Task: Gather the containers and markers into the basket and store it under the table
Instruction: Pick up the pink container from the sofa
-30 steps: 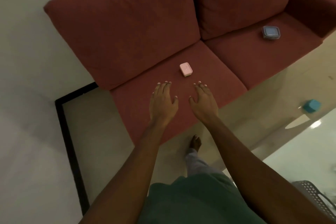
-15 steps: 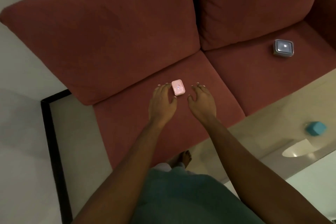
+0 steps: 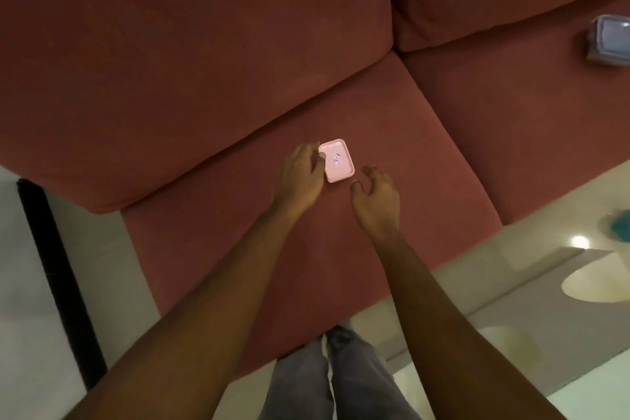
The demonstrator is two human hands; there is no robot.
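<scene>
A small pink container with a label on its lid lies on the left seat cushion of a dark red sofa. My left hand is at its left side, thumb and fingertips touching its edge; whether it is gripped I cannot tell. My right hand hovers just right of and below it, fingers curled and apart, holding nothing. A grey-blue lidded container lies on the right seat cushion, blurred. A teal container sits at the right edge on a glossy surface. No basket or markers show.
The sofa's back cushions fill the top of the view. A black-framed panel stands on the pale floor at the left. A glossy pale table surface reaches in from the lower right. My legs are below, close to the sofa's front edge.
I have leaned in closer to the sofa. Both hands moved forward to the pink container; my left hand now touches its left edge, the right hand sits just beside it.
</scene>
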